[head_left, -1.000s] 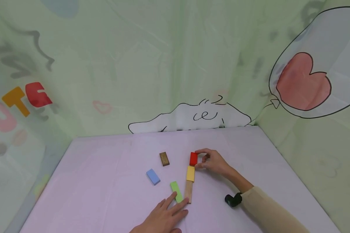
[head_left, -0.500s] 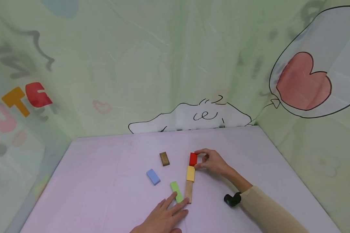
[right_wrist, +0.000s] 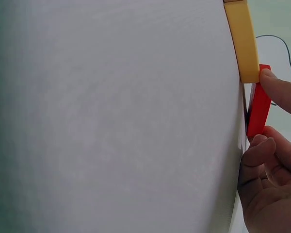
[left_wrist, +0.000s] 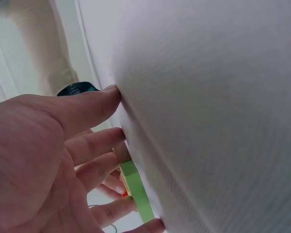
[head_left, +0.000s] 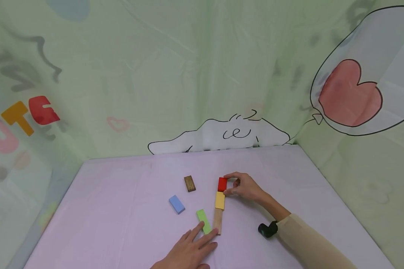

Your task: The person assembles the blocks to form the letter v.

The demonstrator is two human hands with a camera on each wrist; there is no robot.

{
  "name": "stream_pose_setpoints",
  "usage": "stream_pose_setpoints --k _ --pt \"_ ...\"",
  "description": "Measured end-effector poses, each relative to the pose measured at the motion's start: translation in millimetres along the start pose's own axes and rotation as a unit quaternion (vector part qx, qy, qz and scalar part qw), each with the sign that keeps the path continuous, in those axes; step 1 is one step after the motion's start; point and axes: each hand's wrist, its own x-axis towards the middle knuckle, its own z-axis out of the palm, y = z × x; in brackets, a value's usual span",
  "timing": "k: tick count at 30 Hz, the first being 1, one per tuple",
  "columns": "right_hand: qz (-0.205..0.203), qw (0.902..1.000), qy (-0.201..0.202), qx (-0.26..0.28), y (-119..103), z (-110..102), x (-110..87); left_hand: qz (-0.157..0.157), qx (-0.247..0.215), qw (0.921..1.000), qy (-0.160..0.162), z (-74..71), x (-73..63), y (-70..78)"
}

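Currently, I have the fingers (head_left: 235, 174) of the right hand (head_left: 247, 187) pinching a red block (head_left: 222, 184) by its two ends, with the thumb (right_wrist: 283, 94) at the nearer end and the forefinger at the farther one. That block sits at the far end of a row, its near end right by a yellow block (head_left: 220, 200); I can't tell from my views whether the two quite touch, or whether the red one lies fully flat. The yellow block meets a plain wood block (head_left: 217, 220) at its near end. On the left hand (head_left: 189, 248) I see the fingers spread and nearly straight, one tip on a green block (head_left: 202, 216), another at the near end of the plain wood block. The green block lies slanted, just left of the row. Farther left, and apart from both hands, I see a blue block (head_left: 177, 204) and, beyond it, a dark brown block (head_left: 190, 184). All six lie on a desk (head_left: 128, 201) with a pale cover. A beige sleeve (head_left: 309, 239) covers the right forearm, and a black device (head_left: 268, 229) shows beside its cuff. Behind, pale green cloth (head_left: 155, 74) carries a balloon drawing (head_left: 390, 63).
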Motion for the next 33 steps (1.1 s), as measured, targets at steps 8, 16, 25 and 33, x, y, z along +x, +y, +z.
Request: stream_pose_setpoints --k 8,16,25,33 --pt "-0.001 1.0 -0.009 0.003 1.0 -0.6 1.1 -0.003 0.002 1.0 -0.004 -0.7 0.7 0.5" --pt "-0.003 0.9999 -0.01 0.004 3.0 -0.4 1.3 -0.008 -0.004 0.9999 -0.008 -1.8 0.6 0.9" --pt "-0.008 1.0 -0.003 0.004 4.5 0.3 2.1 -0.009 -0.005 0.9999 -0.01 -2.1 1.8 0.7" --pt "-0.013 0.9999 0.002 -0.001 4.4 2.4 1.7 -0.01 -0.003 0.9999 -0.008 -0.5 1.0 0.9"
